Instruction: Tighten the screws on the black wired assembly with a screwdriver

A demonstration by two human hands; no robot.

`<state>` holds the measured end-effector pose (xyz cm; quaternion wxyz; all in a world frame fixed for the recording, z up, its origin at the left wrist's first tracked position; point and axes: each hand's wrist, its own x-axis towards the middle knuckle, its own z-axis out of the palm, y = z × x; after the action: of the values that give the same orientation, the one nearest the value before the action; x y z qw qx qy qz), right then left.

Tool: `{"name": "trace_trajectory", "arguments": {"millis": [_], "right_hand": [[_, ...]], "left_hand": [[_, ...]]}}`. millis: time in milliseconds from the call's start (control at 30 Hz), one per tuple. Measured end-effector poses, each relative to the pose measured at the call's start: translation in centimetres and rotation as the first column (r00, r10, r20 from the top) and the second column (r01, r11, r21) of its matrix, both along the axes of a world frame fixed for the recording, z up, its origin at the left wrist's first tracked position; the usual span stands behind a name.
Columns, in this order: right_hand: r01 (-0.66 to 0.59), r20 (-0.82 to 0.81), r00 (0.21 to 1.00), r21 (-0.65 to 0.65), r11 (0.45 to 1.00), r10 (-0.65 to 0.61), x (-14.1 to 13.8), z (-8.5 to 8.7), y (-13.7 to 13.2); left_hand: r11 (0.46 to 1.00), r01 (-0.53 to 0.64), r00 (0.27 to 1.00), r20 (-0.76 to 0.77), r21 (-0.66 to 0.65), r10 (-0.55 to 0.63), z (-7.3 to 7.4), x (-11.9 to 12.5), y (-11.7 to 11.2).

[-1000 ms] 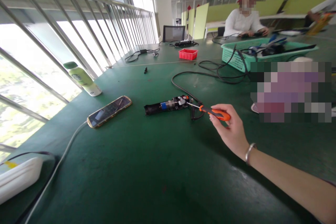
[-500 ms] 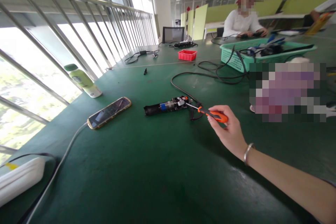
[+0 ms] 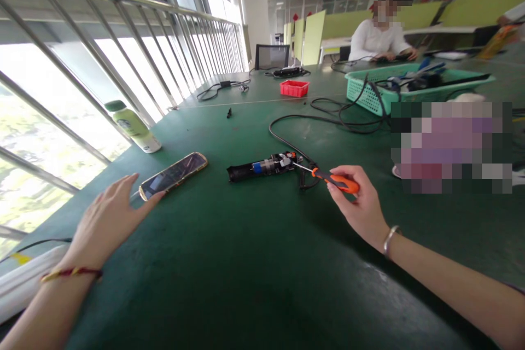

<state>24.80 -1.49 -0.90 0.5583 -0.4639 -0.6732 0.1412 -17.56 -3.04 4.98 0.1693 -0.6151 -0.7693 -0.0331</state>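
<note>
My right hand (image 3: 360,205) grips an orange-handled screwdriver (image 3: 335,179), its metal tip resting on the wired end of a black, opened electronic device (image 3: 262,166) that lies on the green table (image 3: 254,262). A black cable (image 3: 287,142) runs from the device toward the back. My left hand (image 3: 109,217) hovers low over the table with fingers stretched out and apart, holding nothing, its fingertips just short of a gold-edged phone (image 3: 173,175) lying face up.
A green-capped bottle (image 3: 132,126) lies by the window railing. A red tray (image 3: 294,87) and a green basket (image 3: 414,87) full of cables stand at the back. A white power strip (image 3: 20,284) sits at the left edge. A person in white sits at a far table.
My left hand has come into view from the lower left and reached toward the phone. My right hand and the screwdriver have stayed at the device.
</note>
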Motion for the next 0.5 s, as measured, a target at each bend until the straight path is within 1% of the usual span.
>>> {"name": "trace_trajectory", "arguments": {"millis": [33, 100, 133, 200, 267, 333, 400, 500], "right_hand": [[0.001, 0.002, 1.0, 0.0, 1.0, -0.001, 0.0, 0.0, 0.0], [0.009, 0.0, 1.0, -0.002, 1.0, -0.009, 0.1, 0.0, 0.1], [0.014, -0.003, 1.0, -0.004, 1.0, -0.014, 0.1, 0.0, 0.2], [0.021, -0.007, 1.0, -0.008, 1.0, -0.021, 0.1, 0.0, 0.2], [0.018, -0.005, 1.0, -0.011, 1.0, -0.018, 0.0, 0.1, 0.2], [0.011, -0.004, 1.0, -0.012, 1.0, -0.011, 0.0, 0.1, 0.2], [0.01, -0.006, 1.0, -0.014, 1.0, -0.01, 0.0, 0.1, 0.1], [0.02, -0.011, 1.0, -0.023, 1.0, -0.02, 0.0, 0.1, 0.1]], "left_hand": [[0.998, 0.024, 1.0, 0.021, -0.056, -0.023, -0.2, 0.4, 1.9], [0.983, 0.019, 0.999, 0.037, -0.184, -0.012, -0.3, 0.7, 5.1], [0.98, -0.007, 0.999, 0.035, -0.199, 0.014, -0.4, 0.7, 6.2], [0.972, 0.011, 0.996, 0.091, -0.235, 0.011, -0.4, 0.3, 7.4], [0.968, 0.045, 0.986, 0.166, -0.245, -0.004, -0.5, -0.2, 7.4], [0.972, 0.011, 0.987, 0.158, -0.235, 0.027, -0.4, -0.3, 6.7], [0.965, -0.097, 0.989, 0.085, -0.242, 0.121, -0.1, 0.0, 5.9], [0.919, -0.267, 0.958, 0.02, -0.291, 0.285, 0.7, 0.4, 4.8]]}}
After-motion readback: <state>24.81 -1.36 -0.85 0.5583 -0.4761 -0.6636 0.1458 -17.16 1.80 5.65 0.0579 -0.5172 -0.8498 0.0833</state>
